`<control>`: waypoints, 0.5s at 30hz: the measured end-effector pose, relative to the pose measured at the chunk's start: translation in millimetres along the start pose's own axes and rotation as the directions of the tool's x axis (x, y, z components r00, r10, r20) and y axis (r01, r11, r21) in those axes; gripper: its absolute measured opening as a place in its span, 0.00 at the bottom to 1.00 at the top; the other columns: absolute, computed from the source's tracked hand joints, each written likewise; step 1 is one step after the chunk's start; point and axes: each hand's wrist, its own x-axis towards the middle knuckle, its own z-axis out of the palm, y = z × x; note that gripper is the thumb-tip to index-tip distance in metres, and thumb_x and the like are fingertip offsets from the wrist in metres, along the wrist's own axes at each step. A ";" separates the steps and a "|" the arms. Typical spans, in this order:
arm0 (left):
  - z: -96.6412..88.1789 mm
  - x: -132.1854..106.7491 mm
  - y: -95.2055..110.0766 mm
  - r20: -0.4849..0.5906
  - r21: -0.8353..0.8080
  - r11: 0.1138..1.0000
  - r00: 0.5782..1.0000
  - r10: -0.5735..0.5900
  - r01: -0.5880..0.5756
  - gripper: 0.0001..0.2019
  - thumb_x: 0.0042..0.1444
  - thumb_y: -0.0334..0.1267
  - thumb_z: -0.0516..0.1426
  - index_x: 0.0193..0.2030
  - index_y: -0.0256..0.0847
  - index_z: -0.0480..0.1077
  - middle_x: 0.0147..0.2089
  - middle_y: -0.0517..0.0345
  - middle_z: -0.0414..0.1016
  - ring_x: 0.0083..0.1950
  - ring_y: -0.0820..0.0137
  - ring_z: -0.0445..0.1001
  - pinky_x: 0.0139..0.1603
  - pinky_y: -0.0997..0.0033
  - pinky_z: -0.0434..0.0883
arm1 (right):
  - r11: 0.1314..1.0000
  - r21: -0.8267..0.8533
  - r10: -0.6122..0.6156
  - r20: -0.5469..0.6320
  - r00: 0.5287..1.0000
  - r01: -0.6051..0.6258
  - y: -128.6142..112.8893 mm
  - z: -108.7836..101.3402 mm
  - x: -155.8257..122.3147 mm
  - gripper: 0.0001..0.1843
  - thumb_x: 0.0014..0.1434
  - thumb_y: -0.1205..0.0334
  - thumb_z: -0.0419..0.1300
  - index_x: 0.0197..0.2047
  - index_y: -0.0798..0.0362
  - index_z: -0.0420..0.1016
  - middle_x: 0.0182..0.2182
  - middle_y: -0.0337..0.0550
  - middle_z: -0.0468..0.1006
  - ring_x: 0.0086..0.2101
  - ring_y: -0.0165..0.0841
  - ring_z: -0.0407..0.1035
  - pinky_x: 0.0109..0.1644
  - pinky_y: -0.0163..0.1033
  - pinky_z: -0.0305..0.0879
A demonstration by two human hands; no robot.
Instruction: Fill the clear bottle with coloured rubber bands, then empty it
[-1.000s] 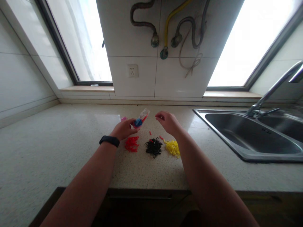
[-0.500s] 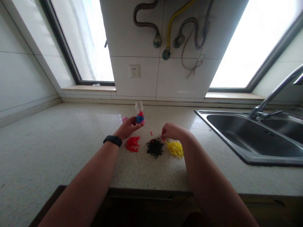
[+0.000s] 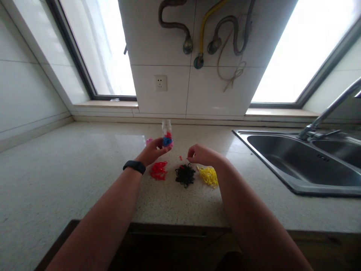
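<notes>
My left hand [image 3: 153, 150] is wrapped round the lower part of a small clear bottle [image 3: 166, 130], which it holds upright without a lid. Pink, blue and red bands show in layers inside. My right hand [image 3: 199, 154] is pinched just above and behind a pile of black rubber bands [image 3: 185, 175]; what its fingertips hold is too small to make out. A pile of red rubber bands [image 3: 158, 171] lies below my left hand. Yellow rubber bands [image 3: 208, 176] are heaped beside my right wrist. One loose red band [image 3: 181, 158] lies between my hands.
A pink object [image 3: 148, 141] sits behind my left hand, partly hidden. To the right, a steel sink [image 3: 267, 165] with a faucet [image 3: 324, 116] is set into the speckled counter [image 3: 98, 169]. Behind stands a tiled wall with a socket [image 3: 161, 83] and pipes.
My right hand has moved left and slightly up, from near the yellow bands to above the black ones. My left hand and the bottle have stayed almost still.
</notes>
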 end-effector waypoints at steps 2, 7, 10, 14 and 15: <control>0.1 0.0 1.4 -0.001 0.003 1.000 1.000 0.003 -0.003 0.16 0.59 0.48 0.58 0.44 0.36 0.74 0.37 0.54 0.76 0.35 0.71 0.67 0.36 0.71 0.63 | 0.995 0.073 -0.062 -0.014 0.998 0.063 -3.1 3.0 1.4 0.09 0.50 0.64 0.61 0.34 0.55 0.81 0.28 0.42 0.81 0.26 0.28 0.69 0.29 0.33 0.58; 0.1 0.3 3.7 -0.001 0.005 1.000 1.000 0.011 -0.011 0.15 0.58 0.47 0.59 0.44 0.37 0.74 0.38 0.54 0.77 0.35 0.71 0.67 0.35 0.72 0.63 | 0.957 0.222 -0.188 -0.012 0.982 0.186 -7.8 10.8 4.0 0.09 0.50 0.66 0.61 0.36 0.56 0.79 0.29 0.40 0.80 0.27 0.26 0.69 0.31 0.30 0.60; -0.4 0.6 4.7 0.009 0.010 1.000 1.000 0.014 -0.014 0.14 0.59 0.46 0.59 0.44 0.37 0.74 0.38 0.55 0.76 0.35 0.72 0.67 0.35 0.72 0.63 | 0.963 0.211 -0.176 0.032 0.984 0.166 -11.2 12.7 3.6 0.08 0.49 0.67 0.62 0.35 0.55 0.79 0.27 0.39 0.80 0.27 0.27 0.69 0.30 0.30 0.59; -0.8 0.5 6.6 0.013 0.011 1.000 1.000 0.007 -0.007 0.14 0.58 0.45 0.59 0.44 0.37 0.75 0.37 0.55 0.76 0.34 0.73 0.65 0.34 0.72 0.63 | 0.985 0.095 -0.152 0.068 0.986 0.145 -19.7 13.5 1.3 0.07 0.49 0.65 0.63 0.34 0.54 0.80 0.27 0.40 0.80 0.27 0.27 0.70 0.29 0.31 0.58; -0.9 0.4 7.1 0.013 0.010 1.000 1.000 0.007 -0.007 0.14 0.58 0.46 0.59 0.44 0.37 0.75 0.38 0.55 0.76 0.34 0.73 0.65 0.35 0.72 0.63 | 0.986 0.073 -0.152 0.068 0.986 0.147 -21.7 13.7 0.7 0.07 0.50 0.65 0.63 0.34 0.54 0.81 0.27 0.40 0.80 0.27 0.27 0.70 0.29 0.31 0.58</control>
